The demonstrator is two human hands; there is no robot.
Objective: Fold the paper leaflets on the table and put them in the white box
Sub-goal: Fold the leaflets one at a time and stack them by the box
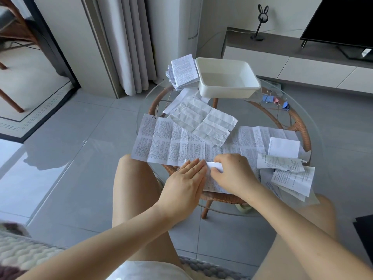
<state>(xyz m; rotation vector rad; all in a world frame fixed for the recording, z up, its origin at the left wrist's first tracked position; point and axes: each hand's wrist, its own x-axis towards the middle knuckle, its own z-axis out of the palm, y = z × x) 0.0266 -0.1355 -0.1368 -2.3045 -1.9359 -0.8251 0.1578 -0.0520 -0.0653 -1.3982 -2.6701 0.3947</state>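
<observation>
The left hand (185, 178) lay flat, fingers straight, on the leaflet (211, 183) at the near edge of the bench (249, 112), probably to stop it sliding. The right hand (230, 172) pinched its turned-over white edge to form the fold. The leaflet was under and between both hands. The white box (226, 92) stood well apart, at the far side.

Leaflets (177, 144) carry dense small print; none legible. No other labels, brands or numbers readable.
</observation>
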